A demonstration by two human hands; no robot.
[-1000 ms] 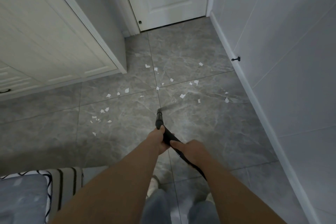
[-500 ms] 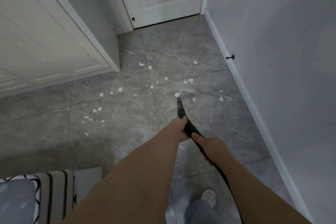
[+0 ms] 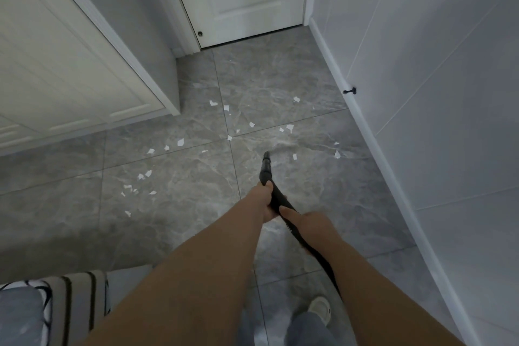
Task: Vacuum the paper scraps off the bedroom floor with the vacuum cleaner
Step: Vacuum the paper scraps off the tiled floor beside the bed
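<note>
Since half a second earlier, one scrap by the tip has gone. Both hands, left (image 3: 266, 199) ahead of right (image 3: 311, 223), clench the black vacuum hose (image 3: 276, 196) at frame centre, its nozzle (image 3: 266, 166) angled up-frame among paper scraps (image 3: 289, 128) on the floor (image 3: 174, 205).

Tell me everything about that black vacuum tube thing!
The black plastic-looking vacuum hose nozzle is a slim round tube narrowing to its tip, angled down over the grey marble-look tiled floor near white paper scraps. The left hand grips it ahead of the right hand; its hose trails back under the right arm.
</note>
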